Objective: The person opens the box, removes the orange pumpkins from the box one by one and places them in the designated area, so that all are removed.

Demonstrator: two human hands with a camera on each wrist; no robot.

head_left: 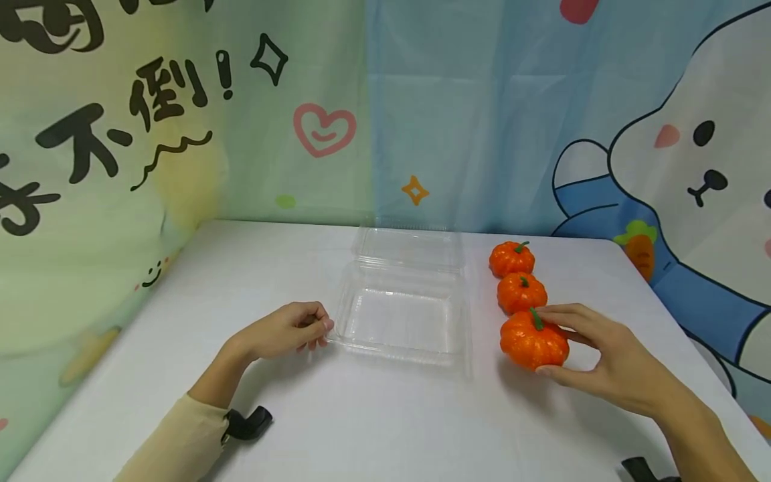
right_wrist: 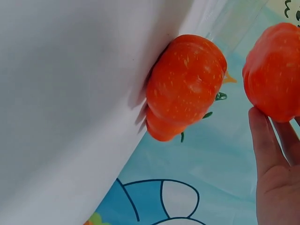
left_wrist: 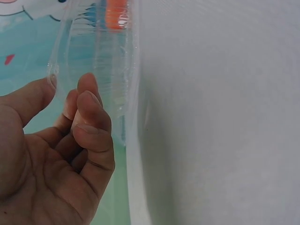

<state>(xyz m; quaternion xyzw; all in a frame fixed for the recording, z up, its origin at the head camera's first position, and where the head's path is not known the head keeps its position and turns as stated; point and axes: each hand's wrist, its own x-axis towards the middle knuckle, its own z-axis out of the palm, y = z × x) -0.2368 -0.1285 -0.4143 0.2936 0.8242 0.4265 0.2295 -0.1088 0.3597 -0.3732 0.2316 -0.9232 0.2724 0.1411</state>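
Note:
A clear plastic clamshell box [head_left: 400,351] lies on the table with its lid [head_left: 409,248] folded back. At its near left corner my left hand [head_left: 295,330] holds the rim; in the left wrist view the thumb [left_wrist: 40,96] touches the plastic and the other fingers curl beside it. My right hand [head_left: 602,355] grips a small orange pumpkin [head_left: 533,341] between thumb and fingers, and the right wrist view shows this pumpkin [right_wrist: 276,70] raised off the table. Behind it, other pumpkins [head_left: 521,293] stand in a row, partly hiding one another in the right wrist view [right_wrist: 187,79].
The white table [head_left: 385,422] ends at a printed cloth backdrop [head_left: 446,120] with a cartoon animal at right. A black strap piece [head_left: 249,424] sits at the left cuff, and another dark piece [head_left: 641,468] shows below the right wrist.

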